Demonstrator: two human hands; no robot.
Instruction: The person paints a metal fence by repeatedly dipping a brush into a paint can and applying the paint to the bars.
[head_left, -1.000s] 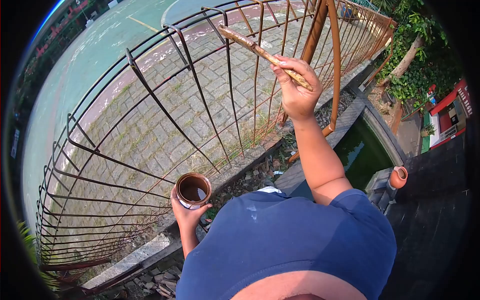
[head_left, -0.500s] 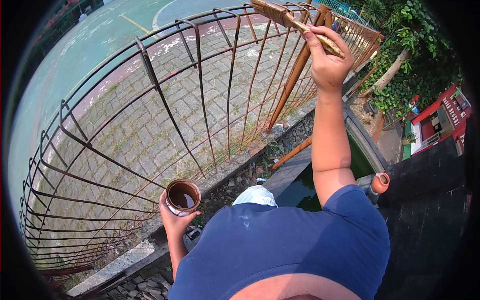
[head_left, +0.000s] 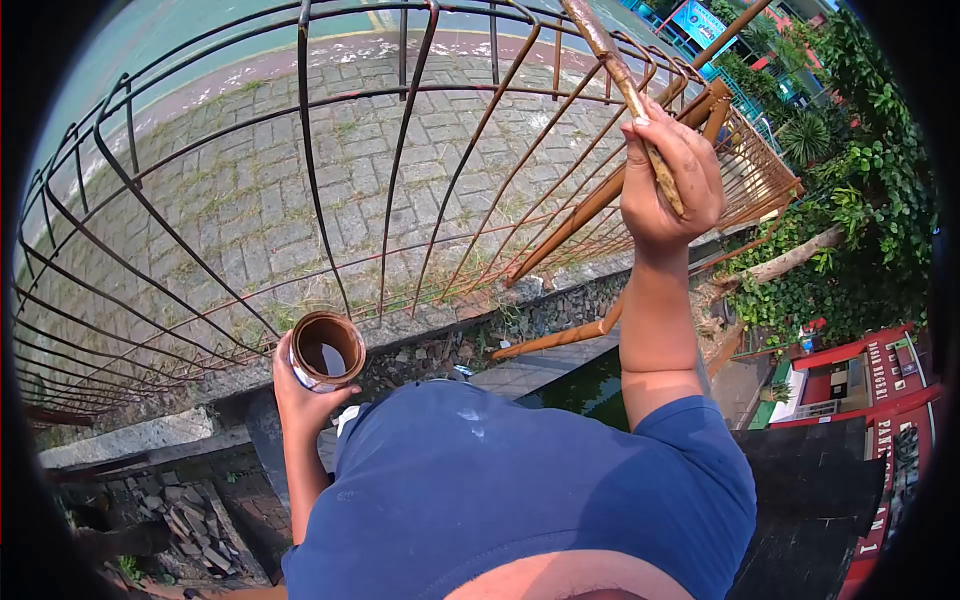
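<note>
My right hand (head_left: 680,185) is raised at the fence, closed around the handle of a paintbrush (head_left: 622,82). The brush is seen edge-on, smeared with brown paint, and its head overlaps the top bars of the metal fence (head_left: 398,150). Lower on the left, my left hand (head_left: 297,392) is wrapped around a paint can (head_left: 358,345). The can is uncovered at the top, with brown paint coating its inner wall and rim. Dark bars make up the left part of the fence, while bars toward the right look lighter brown.
A brown slanted post (head_left: 570,240) braces the fence. Below it runs a concrete curb (head_left: 150,440) with rubble (head_left: 195,525) beside it. Dark green water (head_left: 590,390) lies near my right arm. Leafy plants (head_left: 850,180) and a red building (head_left: 890,385) stand at right.
My view has shifted, so the fence sits differently in frame. The brush has turned from showing its broad face to edge-on. The can is still in my left hand.
</note>
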